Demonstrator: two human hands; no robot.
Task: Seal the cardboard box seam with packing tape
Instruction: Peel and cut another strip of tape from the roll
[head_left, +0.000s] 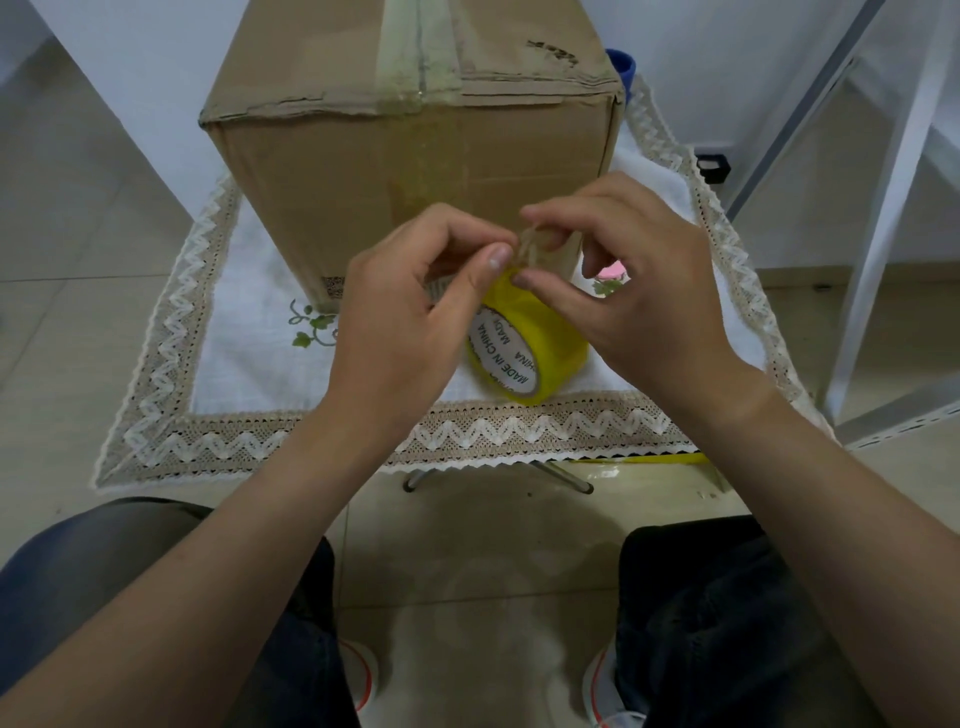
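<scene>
Lace cloth (244, 270) | tape roll (545, 332) between hands (410, 322) (644, 296); both pinch its end

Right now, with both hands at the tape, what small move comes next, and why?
Probably pull the loose end off the tape roll: the right hand pinches it, the left hand holds the roll's top, and no fresh strip reaches the cardboard box yet.

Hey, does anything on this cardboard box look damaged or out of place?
Yes. The cardboard box has a torn, ragged front top edge left of the old tape strip, and its top is scuffed and creased near the right corner. The yellow tape roll looks intact.
</scene>
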